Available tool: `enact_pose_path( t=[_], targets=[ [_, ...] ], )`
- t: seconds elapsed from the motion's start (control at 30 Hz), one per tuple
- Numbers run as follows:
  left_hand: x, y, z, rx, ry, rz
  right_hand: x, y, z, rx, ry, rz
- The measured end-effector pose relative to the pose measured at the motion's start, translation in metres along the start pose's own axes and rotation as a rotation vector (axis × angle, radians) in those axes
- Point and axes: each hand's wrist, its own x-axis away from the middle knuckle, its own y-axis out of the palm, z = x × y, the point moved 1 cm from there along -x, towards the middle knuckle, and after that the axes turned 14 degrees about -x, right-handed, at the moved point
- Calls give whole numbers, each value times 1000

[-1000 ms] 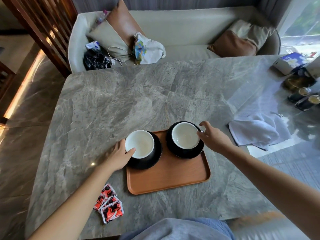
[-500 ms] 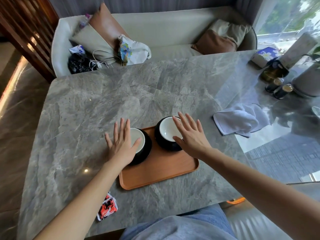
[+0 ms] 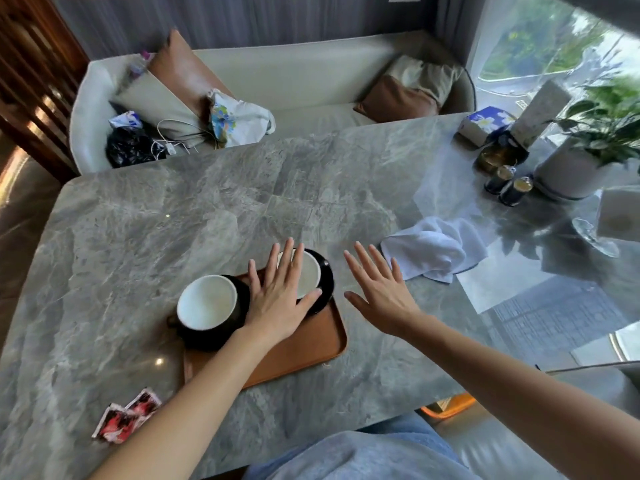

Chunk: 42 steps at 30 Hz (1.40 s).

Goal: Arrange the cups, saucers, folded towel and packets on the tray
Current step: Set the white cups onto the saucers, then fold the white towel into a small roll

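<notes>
Two cups (image 3: 207, 303), two saucers (image 3: 327, 277), one tray (image 3: 304, 351), one towel (image 3: 433, 249), packets (image 3: 128, 415) (blurred)

Open tabletop (image 3: 207, 202) beyond tray (image 3: 311, 351); towel (image 3: 433, 247) (crumpled) rightward

Past my grey marble surface (image 3: 214, 202) stands a cream sofa (image 3: 311, 74) with brown cushions (image 3: 187, 74); daylight fills the window (image 3: 554, 39).

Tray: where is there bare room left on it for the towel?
Bare wood: the tray strip between the right cup and the front rim. Crowded: the far side, with that cup and the left cup on saucers.
</notes>
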Motion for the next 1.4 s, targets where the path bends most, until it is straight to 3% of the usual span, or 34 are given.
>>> enact_pose_path(
  t=[0.3,0.6,0.83,0.97,1.13,1.27,1.4],
  targets=[
    [-56,5,104,-16,96,-45,14,-41,97,-24,56,-8],
    [-101,31,166,0,52,-136,-6,-65,168,-135,51,-35],
    [-125,64,187,396,-184,-274,-11,-62,218,-187,176,-220],
    [-124,84,204,627,-406,-298,-12,-55,229,-278,225,-76],
    [-137,96,212,882,-684,-336,-19,-51,235,-366,257,-151],
    [-137,97,221,1021,-651,-421,-20,-51,234,-452,221,-183],
    [-132,92,220,1050,-702,-359,-20,-60,230,-622,228,-231]
  ],
)
